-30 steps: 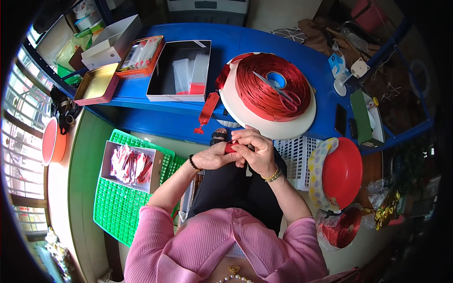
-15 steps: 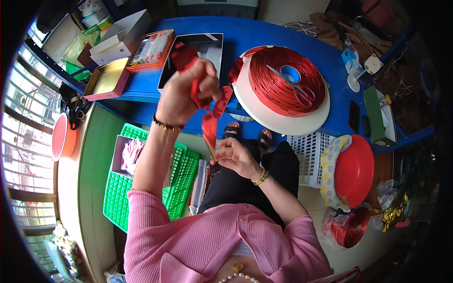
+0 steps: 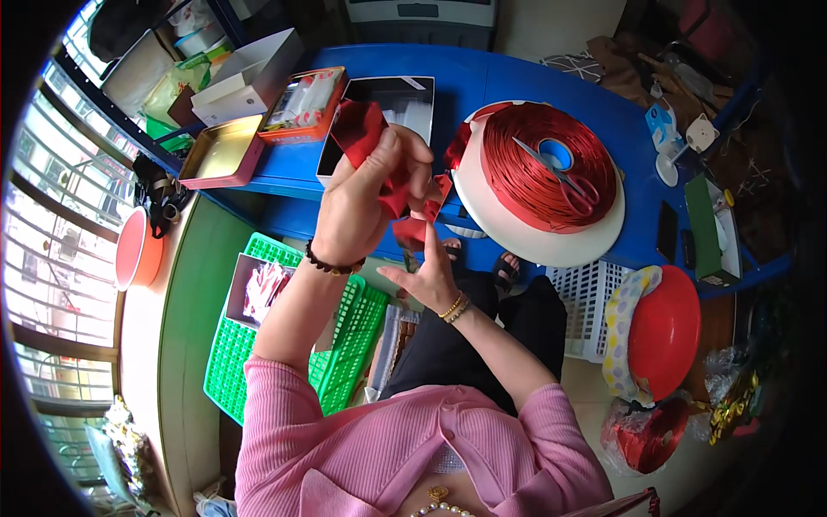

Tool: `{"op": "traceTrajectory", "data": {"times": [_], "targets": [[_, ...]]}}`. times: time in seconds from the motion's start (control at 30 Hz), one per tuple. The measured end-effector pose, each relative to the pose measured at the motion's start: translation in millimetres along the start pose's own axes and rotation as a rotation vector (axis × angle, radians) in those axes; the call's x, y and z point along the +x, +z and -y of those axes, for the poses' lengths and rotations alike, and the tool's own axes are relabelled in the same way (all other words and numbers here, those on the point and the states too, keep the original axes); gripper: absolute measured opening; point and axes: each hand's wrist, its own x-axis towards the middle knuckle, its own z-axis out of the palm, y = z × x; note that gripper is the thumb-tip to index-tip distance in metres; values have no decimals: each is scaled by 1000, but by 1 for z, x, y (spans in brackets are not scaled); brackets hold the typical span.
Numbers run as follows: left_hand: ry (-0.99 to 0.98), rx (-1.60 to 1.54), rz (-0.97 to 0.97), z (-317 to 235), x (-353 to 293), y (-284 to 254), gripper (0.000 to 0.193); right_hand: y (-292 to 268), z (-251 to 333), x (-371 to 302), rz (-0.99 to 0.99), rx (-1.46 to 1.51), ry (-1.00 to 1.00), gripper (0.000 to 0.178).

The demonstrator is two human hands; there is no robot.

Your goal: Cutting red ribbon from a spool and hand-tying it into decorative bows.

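Observation:
My left hand (image 3: 366,194), raised over the front edge of the blue table, is closed around a folded length of red ribbon (image 3: 359,129). A wide loop of it stands up above the thumb. Just below and to the right, my right hand (image 3: 431,271) has its fingertips at the ribbon's lower part, close under the left hand; its thumb stands apart. Part of the ribbon is hidden behind the fingers. A large roll of red ribbon (image 3: 517,189) lies on a white round base (image 3: 538,250) to the right, with scissors (image 3: 556,177) resting on top.
Open boxes line the table's far left: a black-and-white one (image 3: 413,90), an orange one (image 3: 301,129) and a gold-lined tin (image 3: 226,159). Green crates (image 3: 258,370) stand at lower left, holding a small box of ribbon pieces (image 3: 267,289). At right are a white basket (image 3: 579,302) and a red basin (image 3: 668,332).
My right hand has moved up close beneath the left hand, bringing the ribbon's lower part up. The left hand keeps its hold. The whole view has shifted slightly.

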Motion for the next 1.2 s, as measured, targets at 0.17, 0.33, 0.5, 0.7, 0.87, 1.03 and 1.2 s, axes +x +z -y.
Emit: {"op": "traceTrajectory", "data": {"times": [0.17, 0.33, 0.5, 0.7, 0.87, 1.03, 1.2], "targets": [[49, -35, 107, -13, 5, -17, 39, 8, -13, -6, 132, 360, 235, 42], [119, 70, 91, -2, 29, -69, 40, -36, 14, -24, 419, 844, 445, 10], [-79, 161, -119, 62, 12, -92, 58, -79, 36, -12, 379, 746, 202, 11], [-208, 363, 127, 116, -30, -34, 39, -97, 45, 27, 75, 591, 92, 6], [-268, 325, 177, 125, -40, -3, 35, -98, 34, 27, 12, 525, 105, 10], [-369, 350, 132, 101, -31, -2, 26, -95, 27, 16, -2, 706, 84, 73], [-251, -294, 97, 61, -3, 4, 40, -62, -25, -31, 358, 373, 276, 69]]}}
